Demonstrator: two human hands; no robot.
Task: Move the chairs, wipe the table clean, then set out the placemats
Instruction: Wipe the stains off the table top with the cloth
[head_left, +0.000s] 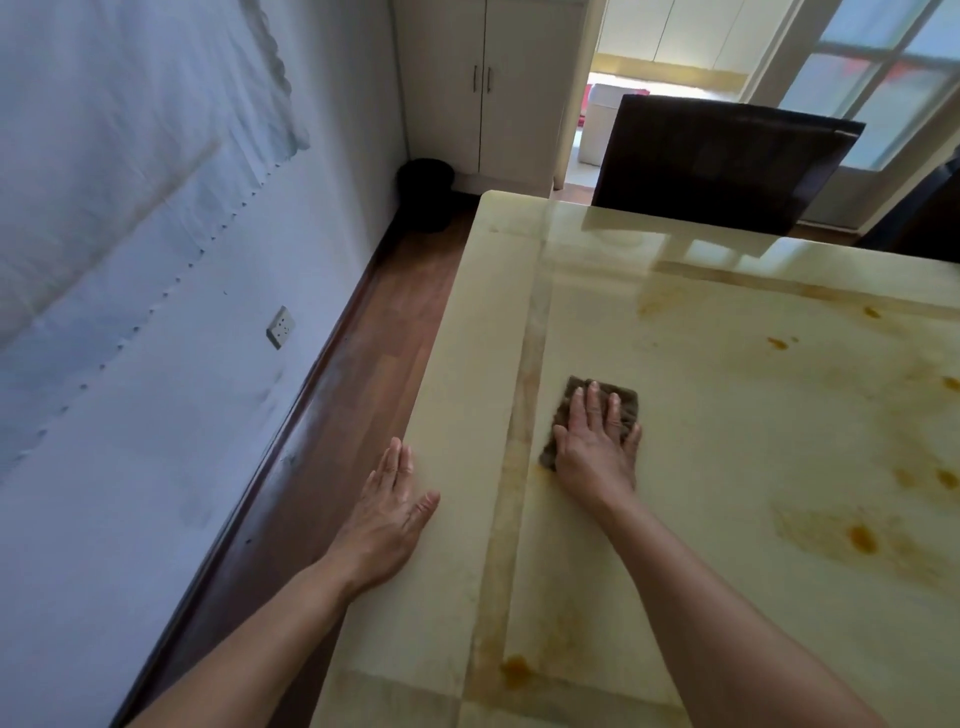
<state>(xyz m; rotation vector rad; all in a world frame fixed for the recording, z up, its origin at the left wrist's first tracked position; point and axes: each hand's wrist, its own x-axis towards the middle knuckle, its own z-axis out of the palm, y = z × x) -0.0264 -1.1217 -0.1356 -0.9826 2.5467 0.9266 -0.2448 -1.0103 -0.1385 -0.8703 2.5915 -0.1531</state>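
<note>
The right hand lies flat on a folded brown cloth just below the middle of the frame. Its fingers are straight and slightly spread, pressing the cloth down rather than gripping it, which suits a wiping stroke: a flat palm keeps the whole pad against the surface. The cloth sits on the pale, glossy stone counter, right beside the darker inlaid band that runs from the lower edge up toward the far end. The left hand rests at the counter's left edge, lower centre-left, with fingers extended and nothing held. It looks like a brace, steadying the body while the other arm reaches out. Orange-brown stains dot the right side of the counter and another lies near the bottom edge, so the wiping appears far from finished and the cloth has ground to cover to the right. A dark chair stands against the far end of the counter, upper right, and a second dark shape at the right edge may be another. A black bin stands on the wooden floor by the cabinet, upper centre. No placemats are in view, so that step seems yet to come.
</note>
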